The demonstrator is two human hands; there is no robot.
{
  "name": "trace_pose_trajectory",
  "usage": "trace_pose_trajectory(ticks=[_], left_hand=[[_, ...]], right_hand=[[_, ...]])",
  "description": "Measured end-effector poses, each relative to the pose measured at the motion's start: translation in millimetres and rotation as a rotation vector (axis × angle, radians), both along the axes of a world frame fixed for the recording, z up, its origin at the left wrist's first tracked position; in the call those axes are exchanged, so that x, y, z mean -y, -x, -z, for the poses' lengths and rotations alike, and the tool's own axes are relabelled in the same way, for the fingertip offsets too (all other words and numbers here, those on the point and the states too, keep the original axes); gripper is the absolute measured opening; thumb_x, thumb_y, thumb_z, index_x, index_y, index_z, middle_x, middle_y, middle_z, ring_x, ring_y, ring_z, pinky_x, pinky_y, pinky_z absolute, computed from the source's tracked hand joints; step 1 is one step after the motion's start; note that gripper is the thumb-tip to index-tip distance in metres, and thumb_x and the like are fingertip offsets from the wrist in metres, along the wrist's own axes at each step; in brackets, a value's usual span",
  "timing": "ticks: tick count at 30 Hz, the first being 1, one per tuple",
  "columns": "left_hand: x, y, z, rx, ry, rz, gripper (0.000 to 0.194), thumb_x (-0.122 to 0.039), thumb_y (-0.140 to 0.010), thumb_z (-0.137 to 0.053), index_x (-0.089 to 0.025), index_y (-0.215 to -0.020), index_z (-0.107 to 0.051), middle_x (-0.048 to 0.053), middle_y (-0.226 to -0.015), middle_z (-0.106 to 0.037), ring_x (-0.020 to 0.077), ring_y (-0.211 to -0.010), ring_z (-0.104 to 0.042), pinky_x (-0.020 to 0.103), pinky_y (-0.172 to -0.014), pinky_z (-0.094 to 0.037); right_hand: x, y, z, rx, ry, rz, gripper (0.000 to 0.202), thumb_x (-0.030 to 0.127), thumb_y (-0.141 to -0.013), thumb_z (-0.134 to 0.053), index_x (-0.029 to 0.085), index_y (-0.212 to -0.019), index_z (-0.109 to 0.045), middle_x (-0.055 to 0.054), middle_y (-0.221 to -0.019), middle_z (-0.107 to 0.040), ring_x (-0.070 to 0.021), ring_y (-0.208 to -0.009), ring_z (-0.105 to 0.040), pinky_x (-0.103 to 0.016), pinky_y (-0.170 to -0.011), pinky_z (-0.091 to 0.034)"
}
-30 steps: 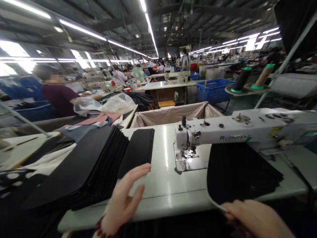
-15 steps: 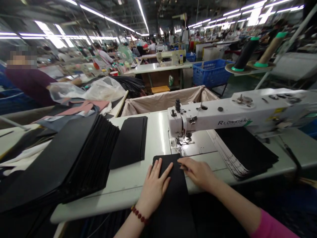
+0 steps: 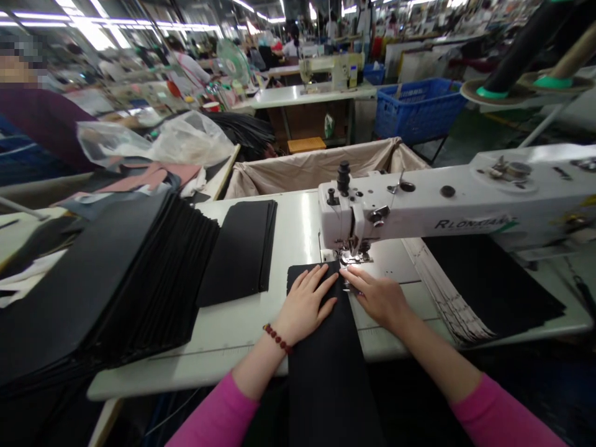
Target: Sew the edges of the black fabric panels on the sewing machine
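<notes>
Black panel: here it is, the black panel (image 3: 328, 385) in the lower middle of the frame, its far end on the table and its near part running off the bottom edge.
Panel's line: long axis almost straight up the picture, leaning a touch left toward the top; the short far edge points at the sewing machine (image 3: 419, 205), near the presser foot (image 3: 357, 256).
Left hand: the left hand (image 3: 307, 304) lies open, palm down, fingers spread across the panel's far end; a bracelet (image 3: 278, 338) of round dark-red beads circles the wrist.
Right hand: the right hand (image 3: 379, 298) sits palm down at the panel's right edge, fingers together and bent, fingertips by the foot; whether they grip anything, I can't tell.
Table: pale, glossy tabletop (image 3: 242, 329), lamp glare streaking down its middle.
Black stacks: a tall fanned stack (image 3: 116, 267) at left, a low one (image 3: 239, 248) beside it, and a right-hand stack (image 3: 488, 279) showing whitish layered edges.
Beyond: a bin (image 3: 298, 174) lined in creased beige cloth, a latticed blue crate (image 3: 414, 112), crumpled clear plastic (image 3: 186, 139) at upper left.
Room: a maroon-sleeved person (image 3: 44, 124) at upper left, workbenches and strip lights across the top.
</notes>
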State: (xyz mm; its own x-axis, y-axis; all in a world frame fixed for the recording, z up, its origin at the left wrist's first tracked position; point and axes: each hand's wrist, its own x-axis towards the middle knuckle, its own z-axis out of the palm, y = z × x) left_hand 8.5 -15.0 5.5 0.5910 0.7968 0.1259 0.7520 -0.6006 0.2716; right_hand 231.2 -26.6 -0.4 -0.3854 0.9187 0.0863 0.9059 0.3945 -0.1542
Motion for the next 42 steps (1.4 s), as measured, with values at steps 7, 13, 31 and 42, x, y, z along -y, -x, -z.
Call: trace_pose_trajectory(ticks=[7, 13, 31, 42], left_hand=[[-8, -6, 3.5, 0.019, 0.023, -0.026, 0.051, -0.038, -0.096, -0.047, -0.027, -0.145, -0.038, 0.005, -0.156, -0.031, 0.0234, -0.146, -0.022, 0.047, -0.12, -0.019], [-12, -6, 2.3, 0.027, 0.038, -0.011, 0.051, -0.038, -0.096, -0.047, -0.027, -0.145, -0.038, 0.005, -0.157, -0.03, 0.0238, -0.146, -0.021, 0.047, -0.12, -0.019], [-17, -5, 1.8, 0.004, 0.031, 0.001, 0.05, -0.039, -0.096, -0.048, -0.026, -0.144, -0.04, 0.005, -0.157, -0.03, 0.0221, -0.147, -0.02, 0.046, -0.12, -0.018], [-19, -3, 5.4, 0.036, 0.014, 0.01, 0.048, -0.037, -0.096, -0.048, -0.027, -0.143, -0.042, 0.005, -0.155, -0.034, 0.0231, -0.145, -0.025, 0.047, -0.119, -0.021]], right_hand=[[-5, 2, -0.6, 0.026, 0.016, -0.013, 0.057, 0.022, -0.091, -0.045, 0.031, -0.147, -0.036, -0.003, -0.148, -0.044, -0.0216, -0.095, -0.067, -0.033, -0.073, -0.053], [-6, 2, -1.0, 0.023, 0.022, -0.013, 0.058, 0.022, -0.091, -0.045, 0.028, -0.148, -0.036, -0.004, -0.148, -0.045, -0.0224, -0.099, -0.066, -0.032, -0.072, -0.053], [-8, 4, 1.5, 0.053, 0.033, 0.002, 0.061, 0.02, -0.091, -0.045, 0.031, -0.149, -0.031, -0.002, -0.149, -0.043, -0.0198, -0.098, -0.066, -0.032, -0.074, -0.054], [-7, 3, 2.0, 0.069, -0.005, 0.0, 0.06, 0.019, -0.09, -0.046, 0.031, -0.148, -0.034, -0.001, -0.149, -0.044, -0.0199, -0.096, -0.067, -0.031, -0.071, -0.053]])
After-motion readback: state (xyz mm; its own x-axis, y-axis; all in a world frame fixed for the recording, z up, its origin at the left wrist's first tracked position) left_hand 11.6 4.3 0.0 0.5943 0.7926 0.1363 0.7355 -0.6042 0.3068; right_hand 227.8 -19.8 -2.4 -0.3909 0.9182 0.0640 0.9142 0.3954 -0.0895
